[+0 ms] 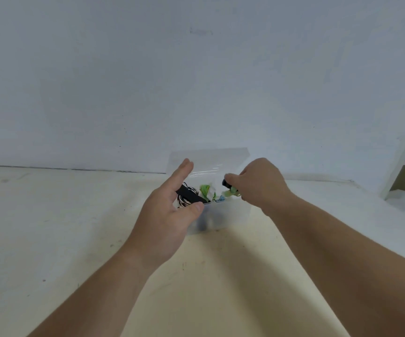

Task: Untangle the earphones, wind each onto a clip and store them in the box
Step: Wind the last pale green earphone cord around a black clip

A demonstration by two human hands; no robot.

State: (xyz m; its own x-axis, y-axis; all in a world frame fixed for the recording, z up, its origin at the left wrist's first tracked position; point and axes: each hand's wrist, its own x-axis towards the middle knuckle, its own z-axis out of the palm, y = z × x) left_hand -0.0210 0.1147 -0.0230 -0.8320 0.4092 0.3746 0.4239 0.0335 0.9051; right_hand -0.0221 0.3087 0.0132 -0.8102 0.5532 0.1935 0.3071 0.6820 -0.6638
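Pinching green earphones [230,190] over the box [228,216], the right hand [260,183] curls; the left hand [170,215] spreads open.

Plain, sparsely furnished workroom, hard to place more exactly.
Shown by a bare white wall [196,69] filling the upper half of the frame, a scuffed, stained cream desk [50,227] pushed against it below, a white shelf unit [402,159] with stacked items at the right edge, and one small clear plastic box [223,217] at centre.
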